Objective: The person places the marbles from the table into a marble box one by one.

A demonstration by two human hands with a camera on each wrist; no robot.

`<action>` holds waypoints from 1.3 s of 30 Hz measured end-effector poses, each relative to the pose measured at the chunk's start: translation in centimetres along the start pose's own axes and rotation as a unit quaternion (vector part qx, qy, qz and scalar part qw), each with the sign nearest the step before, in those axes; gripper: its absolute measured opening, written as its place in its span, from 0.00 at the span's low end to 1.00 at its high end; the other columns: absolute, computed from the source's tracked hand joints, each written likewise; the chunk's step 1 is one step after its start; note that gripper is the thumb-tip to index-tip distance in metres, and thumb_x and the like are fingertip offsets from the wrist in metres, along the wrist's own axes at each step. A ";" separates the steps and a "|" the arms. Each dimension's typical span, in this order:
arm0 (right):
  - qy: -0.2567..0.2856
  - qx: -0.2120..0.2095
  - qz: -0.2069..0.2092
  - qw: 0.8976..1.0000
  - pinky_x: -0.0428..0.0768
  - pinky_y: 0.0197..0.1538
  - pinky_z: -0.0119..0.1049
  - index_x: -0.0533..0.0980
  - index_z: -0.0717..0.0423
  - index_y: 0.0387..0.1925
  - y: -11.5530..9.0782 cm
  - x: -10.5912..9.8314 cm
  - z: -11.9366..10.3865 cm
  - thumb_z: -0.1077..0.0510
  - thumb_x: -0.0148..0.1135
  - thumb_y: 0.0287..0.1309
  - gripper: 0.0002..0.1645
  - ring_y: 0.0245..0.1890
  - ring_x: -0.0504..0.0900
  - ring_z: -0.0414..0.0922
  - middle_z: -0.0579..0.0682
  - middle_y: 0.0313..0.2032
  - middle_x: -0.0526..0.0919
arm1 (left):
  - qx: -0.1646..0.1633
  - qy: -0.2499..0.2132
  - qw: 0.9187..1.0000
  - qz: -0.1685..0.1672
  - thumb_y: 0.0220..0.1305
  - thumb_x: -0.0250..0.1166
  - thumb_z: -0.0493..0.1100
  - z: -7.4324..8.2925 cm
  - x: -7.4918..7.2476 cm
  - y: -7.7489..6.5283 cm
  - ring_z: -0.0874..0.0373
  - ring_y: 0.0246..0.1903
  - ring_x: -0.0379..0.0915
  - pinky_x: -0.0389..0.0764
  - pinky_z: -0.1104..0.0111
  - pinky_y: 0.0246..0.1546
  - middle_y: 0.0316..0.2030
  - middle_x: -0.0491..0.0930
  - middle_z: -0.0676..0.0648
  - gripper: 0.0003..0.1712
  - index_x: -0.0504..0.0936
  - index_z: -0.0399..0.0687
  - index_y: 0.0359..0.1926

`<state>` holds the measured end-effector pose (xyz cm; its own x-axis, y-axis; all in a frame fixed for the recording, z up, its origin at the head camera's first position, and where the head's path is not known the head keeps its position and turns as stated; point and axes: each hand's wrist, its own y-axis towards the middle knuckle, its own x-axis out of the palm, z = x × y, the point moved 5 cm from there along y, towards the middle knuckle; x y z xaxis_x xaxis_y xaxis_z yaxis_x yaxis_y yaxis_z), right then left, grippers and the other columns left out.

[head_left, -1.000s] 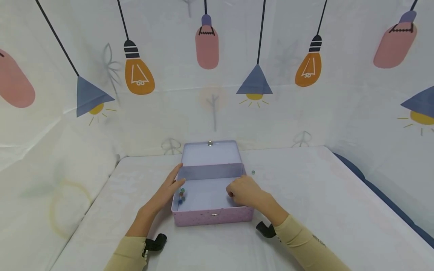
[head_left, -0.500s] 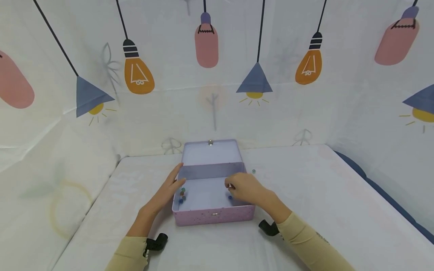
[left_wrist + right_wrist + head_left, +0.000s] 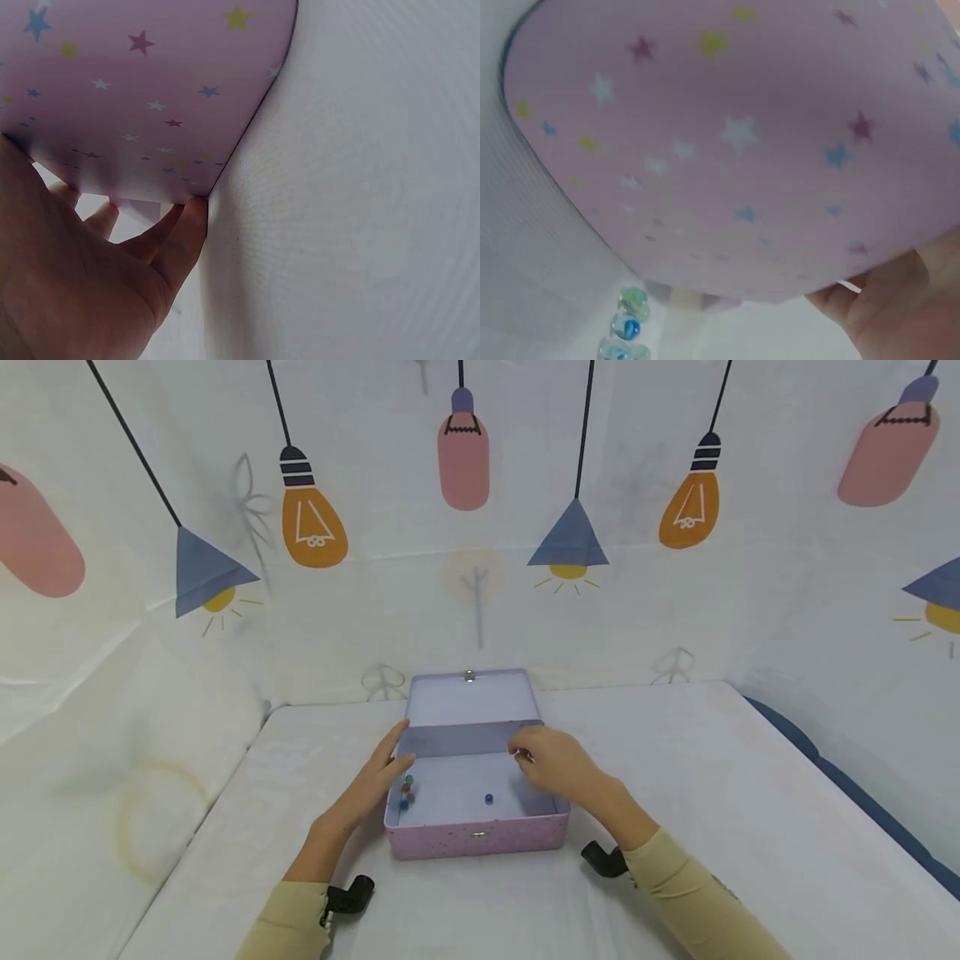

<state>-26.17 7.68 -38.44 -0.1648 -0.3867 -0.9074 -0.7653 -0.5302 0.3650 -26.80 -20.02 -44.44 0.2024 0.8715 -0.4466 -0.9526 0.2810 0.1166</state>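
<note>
A pink tin box [image 3: 480, 837] with a star print stands on the table, its hinged lid [image 3: 471, 700] raised at the back. My left hand [image 3: 367, 785] rests along the box's left side, thumb at the rim and fingers extended along the outer wall. Over the right part of the box, my right hand [image 3: 558, 764] hovers with loosely bent fingers and nothing visible in them. A blue marble [image 3: 489, 798] lies on the box floor below and left of it. Several marbles, one a green marble [image 3: 408, 779], line the inner left wall.
In the right wrist view, several glass marbles, including a blue one [image 3: 625, 327], lie on the white cloth outside the box. A white table cover [image 3: 660, 827] surrounds the box. Behind hangs a lamp-printed cloth [image 3: 480, 610].
The right hand has let go of the blue marble and lifted up and away from it. The marble has rolled left along the box floor. The left hand keeps its place.
</note>
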 end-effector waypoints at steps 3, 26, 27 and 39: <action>-0.003 0.001 0.019 1.000 0.81 0.36 0.32 0.85 0.53 0.37 0.0 -0.7 0.2 0.65 0.64 0.58 0.07 0.32 0.78 0.37 0.44 0.32 0.86 | 0.002 0.001 1.000 0.000 0.77 0.49 0.52 0.0 0.0 0.0 0.45 0.80 0.28 0.38 0.40 0.77 0.80 0.37 0.48 0.39 0.41 0.59 0.80; -0.036 0.077 0.132 0.988 0.80 0.27 0.37 0.85 0.60 0.34 -0.6 -2.2 3.8 0.67 0.61 0.55 0.08 0.25 0.77 0.43 0.52 0.28 0.84 | -0.020 -0.006 1.000 -0.010 0.76 0.50 0.49 3.2 0.0 -1.4 0.42 0.79 0.29 0.39 0.41 0.77 0.80 0.37 0.42 0.40 0.41 0.47 0.80; -0.037 0.083 0.127 0.988 0.79 0.26 0.37 0.84 0.60 0.34 -0.6 -2.2 4.1 0.67 0.61 0.55 0.08 0.25 0.77 0.43 0.52 0.28 0.84 | -0.020 -0.008 1.000 -0.008 0.76 0.50 0.49 3.0 0.0 -1.3 0.42 0.79 0.28 0.38 0.41 0.77 0.80 0.37 0.43 0.40 0.41 0.49 0.80; -0.012 0.159 -0.033 0.987 0.82 0.32 0.43 0.84 0.59 0.41 -0.7 -1.2 7.2 0.63 0.57 0.56 0.13 0.33 0.82 0.47 0.54 0.35 0.87 | -0.006 -0.003 1.000 0.000 0.76 0.49 0.55 0.2 0.1 -0.3 0.45 0.80 0.28 0.38 0.40 0.77 0.80 0.37 0.50 0.39 0.41 0.64 0.80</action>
<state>-29.90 13.98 -39.17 -0.1197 -0.3389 -0.9332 -0.9305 -0.2896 0.2245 -26.43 -19.96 -44.31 0.2043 0.8741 -0.4407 -0.9550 0.2769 0.1065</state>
